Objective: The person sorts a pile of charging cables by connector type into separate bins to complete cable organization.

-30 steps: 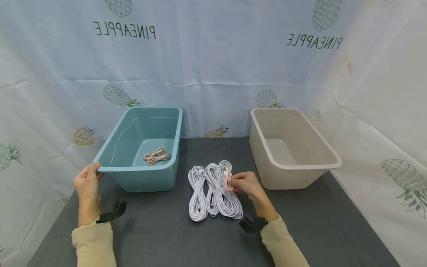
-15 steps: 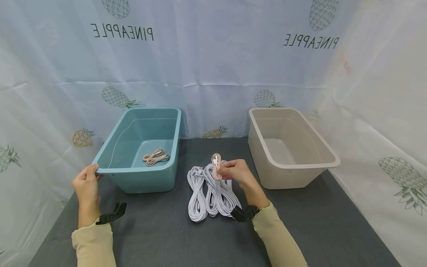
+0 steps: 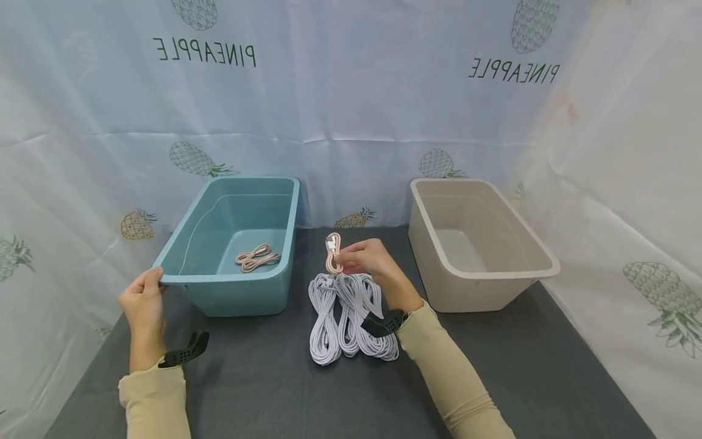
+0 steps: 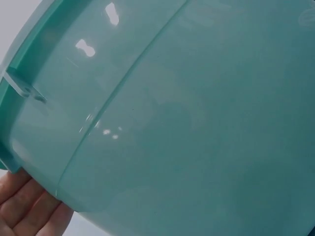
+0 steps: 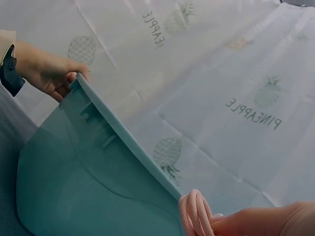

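Note:
Between thumb and fingers my right hand (image 3: 370, 259) pinches a small coiled pink cable (image 3: 333, 253) with a pale metal plug, held above the far end of the white cable bundles. In the right wrist view the pink cable (image 5: 195, 214) shows as a few braided loops at the thumb tip. My left hand (image 3: 144, 299) grips the near left corner of the teal bin (image 3: 230, 279), thumb on the rim and fingers below it, as the left wrist view also shows. Another pink cable (image 3: 256, 258) lies inside that bin. Several white cable bundles (image 3: 325, 329) lie side by side on the dark cloth.
A beige bin (image 3: 471, 292) stands at the right, near the back of the dark table (image 3: 263, 384). Behind everything hangs a white curtain (image 3: 356, 91) printed with pineapples, which also runs along both sides.
My right hand has lifted the pink cable off the white bundles and carried it left and away from me. The left hand stays on the teal bin's corner.

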Demonstrator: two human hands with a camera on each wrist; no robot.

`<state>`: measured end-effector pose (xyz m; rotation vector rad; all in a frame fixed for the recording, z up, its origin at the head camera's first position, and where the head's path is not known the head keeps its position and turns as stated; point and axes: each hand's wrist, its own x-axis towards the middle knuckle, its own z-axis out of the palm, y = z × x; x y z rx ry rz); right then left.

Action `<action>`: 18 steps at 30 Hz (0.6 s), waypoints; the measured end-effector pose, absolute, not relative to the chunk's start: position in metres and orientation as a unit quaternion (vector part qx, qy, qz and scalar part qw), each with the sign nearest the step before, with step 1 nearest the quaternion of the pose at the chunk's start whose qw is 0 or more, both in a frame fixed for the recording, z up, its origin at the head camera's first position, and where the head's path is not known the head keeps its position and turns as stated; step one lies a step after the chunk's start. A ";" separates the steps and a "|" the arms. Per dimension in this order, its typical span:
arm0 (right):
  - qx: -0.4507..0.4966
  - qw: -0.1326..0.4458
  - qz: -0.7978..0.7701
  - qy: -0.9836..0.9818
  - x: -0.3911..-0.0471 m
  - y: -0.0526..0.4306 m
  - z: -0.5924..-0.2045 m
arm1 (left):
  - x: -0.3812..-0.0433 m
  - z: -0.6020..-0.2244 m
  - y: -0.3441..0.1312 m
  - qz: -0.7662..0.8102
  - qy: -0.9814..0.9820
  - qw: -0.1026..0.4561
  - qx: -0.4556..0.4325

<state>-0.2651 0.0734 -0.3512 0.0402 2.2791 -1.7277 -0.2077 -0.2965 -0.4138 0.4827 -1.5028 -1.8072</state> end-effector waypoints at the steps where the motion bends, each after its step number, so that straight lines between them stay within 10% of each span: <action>1: 0.010 0.143 -0.598 0.788 -0.267 0.071 -0.349 | -0.208 -0.414 -0.297 -0.701 -0.585 0.362 0.187; 18: -0.011 0.207 -0.630 0.749 -0.291 0.022 -0.313 | -0.206 -0.414 -0.296 -0.713 -0.573 0.359 0.186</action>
